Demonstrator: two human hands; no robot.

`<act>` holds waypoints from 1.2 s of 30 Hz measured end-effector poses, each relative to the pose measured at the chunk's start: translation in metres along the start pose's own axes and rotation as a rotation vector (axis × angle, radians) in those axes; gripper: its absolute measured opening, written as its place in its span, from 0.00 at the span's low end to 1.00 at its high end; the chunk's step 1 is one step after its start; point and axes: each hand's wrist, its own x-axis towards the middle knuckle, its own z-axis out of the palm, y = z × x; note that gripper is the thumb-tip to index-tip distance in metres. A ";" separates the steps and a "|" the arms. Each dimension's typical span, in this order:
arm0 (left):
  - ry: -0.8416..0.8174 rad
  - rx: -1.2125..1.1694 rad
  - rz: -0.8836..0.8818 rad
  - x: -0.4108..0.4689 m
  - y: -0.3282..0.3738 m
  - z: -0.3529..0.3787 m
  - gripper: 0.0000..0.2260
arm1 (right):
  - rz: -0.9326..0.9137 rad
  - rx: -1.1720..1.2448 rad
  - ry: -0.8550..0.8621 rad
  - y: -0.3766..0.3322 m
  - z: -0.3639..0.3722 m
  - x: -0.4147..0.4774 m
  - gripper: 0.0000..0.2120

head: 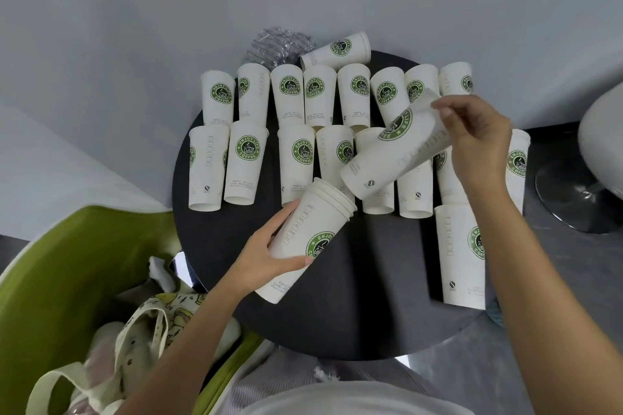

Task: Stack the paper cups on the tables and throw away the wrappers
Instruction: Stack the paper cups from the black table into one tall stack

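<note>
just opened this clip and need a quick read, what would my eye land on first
White paper cups with green coffee logos crowd the round black table in rows. In front, the left grip holds a nested cup stack while the right grip tilts a single cup base-first toward its open mouth. A crumpled clear wrapper lies behind the back row.

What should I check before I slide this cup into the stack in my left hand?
1. Left hand grips the stack: ok.
2. Right hand holds the single cup: ok.
3. Cup's base faces the stack's rim: ok.
4. Cup and stack in line: not ok, tilts differ.
5. Stack's inside free: cannot tell, hidden.
6. Wrapper thrown away: not ok, lies behind the back row of cups.
</note>
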 end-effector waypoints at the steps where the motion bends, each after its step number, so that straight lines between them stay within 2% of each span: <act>1: -0.006 0.003 0.004 0.000 0.001 0.000 0.40 | 0.003 0.011 -0.004 0.000 0.004 -0.001 0.08; 19: -0.031 -0.029 0.060 0.001 0.013 0.013 0.41 | 0.212 0.164 -0.354 0.015 0.050 -0.052 0.13; 36: -0.042 -0.036 0.054 -0.005 0.012 0.029 0.41 | 0.216 0.091 -0.481 0.010 0.053 -0.096 0.09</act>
